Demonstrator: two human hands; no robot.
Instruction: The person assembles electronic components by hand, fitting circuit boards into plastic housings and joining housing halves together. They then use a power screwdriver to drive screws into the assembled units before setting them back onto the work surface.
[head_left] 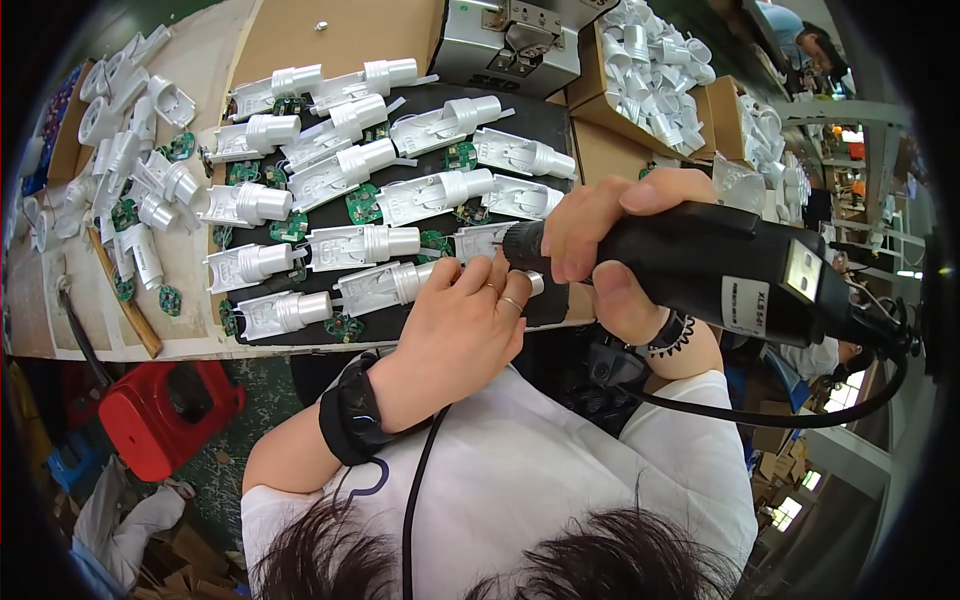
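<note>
The white plastic housing (476,242) lies on the black mat (540,112), near its front edge, just beyond the fingertips of my left hand (466,325). These fingers are bent and close together at the housing; whether they pinch it or only rest against it, I cannot tell. My right hand (625,240) is closed firmly around a black electric screwdriver (690,262), thumb below, and its nose points left onto the housing. The nose covers the right end of the housing, and the bit's contact is hard to make out.

Around it, similar white housings (365,246) lie in slanting rows, with green circuit boards (362,204) among them.

Beyond the mat, an open cardboard box (589,88) is heaped with white plastic parts (648,60); a smaller carton (722,115) beside it also contains white pieces. At the far left, another carton (72,148) holds small coloured things, too blurred to name, and the dark rim of the view cuts it off. The silver metal case (510,50) is cut by the upper edge. The screwdriver's cable (800,416) bends toward me and disappears behind my arm.
</note>
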